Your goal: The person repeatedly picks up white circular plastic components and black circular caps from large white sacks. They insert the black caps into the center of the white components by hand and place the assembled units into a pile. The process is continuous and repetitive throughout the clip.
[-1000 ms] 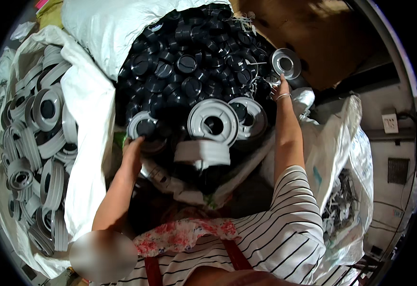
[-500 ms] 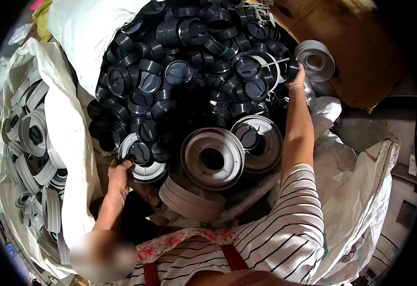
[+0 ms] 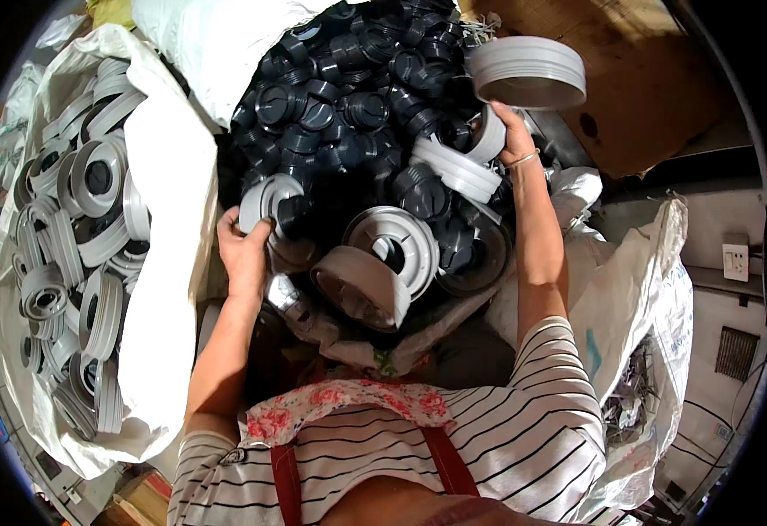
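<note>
My left hand (image 3: 245, 252) is closed on the edge of a grey plastic ring (image 3: 269, 195), its thumb over the rim. A black threaded cap (image 3: 296, 216) sits against that ring. At the right, my right hand (image 3: 515, 140) has its fingers round a smaller white plastic ring (image 3: 490, 136). Just beyond it a wide grey ring (image 3: 528, 72) stands tilted; whether my fingertips touch it I cannot tell. A white ribbed ring (image 3: 458, 168) lies beside my right hand. Between my hands lie a flanged grey ring (image 3: 392, 241) and a tilted deep grey ring (image 3: 361, 285).
A heap of black threaded caps (image 3: 339, 105) fills the far middle. To the left stands a white woven sack (image 3: 168, 254) full of grey rings (image 3: 98, 175). A brown cardboard sheet (image 3: 629, 114) lies far right; another white sack (image 3: 646, 289) with scraps is nearer.
My left hand has risen and lifted a grey ring on edge. My right hand has left the dark piece and now grips a white ring. The rings by it have turned and shifted.
</note>
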`<state>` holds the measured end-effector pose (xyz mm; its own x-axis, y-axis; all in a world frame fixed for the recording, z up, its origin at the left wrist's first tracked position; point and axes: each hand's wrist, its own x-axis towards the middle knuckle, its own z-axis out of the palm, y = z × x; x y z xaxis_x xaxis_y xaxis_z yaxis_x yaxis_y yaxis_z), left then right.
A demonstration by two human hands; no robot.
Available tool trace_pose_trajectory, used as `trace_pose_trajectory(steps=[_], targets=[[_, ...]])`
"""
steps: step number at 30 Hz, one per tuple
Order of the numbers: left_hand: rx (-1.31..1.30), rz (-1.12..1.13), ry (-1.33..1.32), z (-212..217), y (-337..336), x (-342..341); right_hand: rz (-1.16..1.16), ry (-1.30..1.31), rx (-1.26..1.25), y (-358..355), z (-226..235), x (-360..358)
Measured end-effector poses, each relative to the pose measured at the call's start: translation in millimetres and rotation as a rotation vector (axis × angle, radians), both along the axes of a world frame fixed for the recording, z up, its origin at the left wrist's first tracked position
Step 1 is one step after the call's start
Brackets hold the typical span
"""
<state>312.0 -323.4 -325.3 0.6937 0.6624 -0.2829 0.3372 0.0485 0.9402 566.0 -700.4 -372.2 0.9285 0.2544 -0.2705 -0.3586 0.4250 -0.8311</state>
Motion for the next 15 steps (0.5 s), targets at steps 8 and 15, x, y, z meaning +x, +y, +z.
trace_pose_trajectory(steps=[8,15], targets=[[-0.095,0.089,-0.372,-8.0,11.0,0.8,0.308,-0.643,-1.305,110.5,101.6,-79.2],[0.850,-0.133,-0.426,-31.8,23.0,3.7,0.863,-0.537,-1.854,130.4,138.7,-157.6]])
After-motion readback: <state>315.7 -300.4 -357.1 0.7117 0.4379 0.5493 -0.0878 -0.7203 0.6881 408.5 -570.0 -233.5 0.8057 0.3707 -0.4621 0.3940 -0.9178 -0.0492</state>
